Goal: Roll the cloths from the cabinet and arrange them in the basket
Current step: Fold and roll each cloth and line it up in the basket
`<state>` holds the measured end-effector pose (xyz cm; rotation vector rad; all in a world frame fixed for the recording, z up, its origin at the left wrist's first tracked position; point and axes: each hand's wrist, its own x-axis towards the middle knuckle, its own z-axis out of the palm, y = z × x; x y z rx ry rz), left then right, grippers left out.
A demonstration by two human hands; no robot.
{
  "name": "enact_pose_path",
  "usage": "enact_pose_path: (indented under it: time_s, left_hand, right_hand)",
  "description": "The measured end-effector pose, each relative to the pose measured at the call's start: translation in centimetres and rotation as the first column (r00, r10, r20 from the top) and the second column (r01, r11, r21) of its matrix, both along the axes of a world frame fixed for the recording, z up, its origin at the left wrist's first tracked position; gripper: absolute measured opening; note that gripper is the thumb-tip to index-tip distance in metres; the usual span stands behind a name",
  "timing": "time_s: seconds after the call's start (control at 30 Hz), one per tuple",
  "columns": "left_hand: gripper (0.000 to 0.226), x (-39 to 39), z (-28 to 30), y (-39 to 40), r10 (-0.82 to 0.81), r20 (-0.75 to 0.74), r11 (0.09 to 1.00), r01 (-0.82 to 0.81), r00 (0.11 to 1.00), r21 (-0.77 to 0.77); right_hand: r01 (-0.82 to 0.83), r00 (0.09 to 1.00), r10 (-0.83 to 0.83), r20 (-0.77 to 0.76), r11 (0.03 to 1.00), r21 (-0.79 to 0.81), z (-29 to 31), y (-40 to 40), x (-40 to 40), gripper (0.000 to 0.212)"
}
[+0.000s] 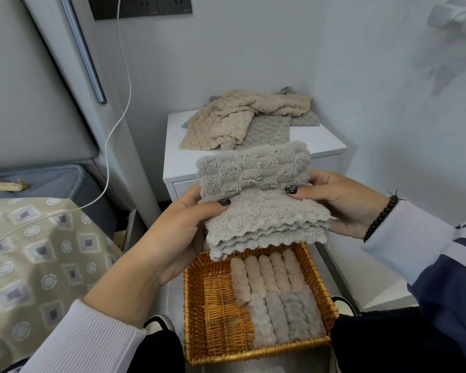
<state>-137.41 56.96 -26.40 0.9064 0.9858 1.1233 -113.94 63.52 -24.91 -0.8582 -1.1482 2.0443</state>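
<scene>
The grey cloth (256, 195) hangs folded above the basket (197, 267) — your left hand (183, 232) and right hand (342, 203) each pinch a side, thumbs on top, likely to keep the strip taut for rolling. More cloths wait on the cabinet (318, 142).

the wicker basket (256, 305) is the landmark. its left half shows bare weave, open from above, while rolled cloths (277, 294) fill its right half in two rows. directly above its far rim, a grey cloth (256, 200) gripped by the left hand (178, 232) and right hand (345, 203) hangs over the way in. beyond the basket, a white cabinet (320, 144) carries a loose cloth pile (242, 117); its front right corner is bare. left of the basket stands a patterned bed (38, 251).
</scene>
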Motion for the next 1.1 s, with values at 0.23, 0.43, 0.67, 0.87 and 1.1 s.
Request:
enact_pose_path:
  time_s: [0.23,0.43,0.67,0.87,1.1]
  left_hand:
    - [0.042,-0.1,0.6,-0.2,-0.078,0.119,0.99,0.063,0.99,0.124]
    - [0.045,-0.2,0.6,-0.5,-0.143,0.134,0.971,0.113,0.981,0.209]
    - [0.033,0.0,1.0,-0.2,-0.108,0.177,0.982,0.077,0.978,0.175]
    - [0.03,-0.4,1.2,0.2,-0.051,0.013,0.992,0.049,0.999,0.112]
    - [0.032,0.0,-0.8,0.2,-0.143,-0.39,0.975,0.196,0.91,0.1]
  right_hand:
    - [-0.021,0.991,0.016,-0.129,0.999,-0.036,0.4,-0.3,0.5,0.057]
    - [0.02,0.995,-0.013,-0.104,0.998,0.064,0.8,-0.4,1.2,0.055]
    - [-0.014,0.998,0.026,-0.064,0.983,0.183,1.2,-0.6,2.1,0.029]
    - [-0.123,0.992,0.124,0.01,0.971,0.203,1.1,-0.4,1.9,0.029]
    - [-0.258,0.809,-0.142,0.571,0.786,0.561,-0.3,-0.3,1.0,0.037]
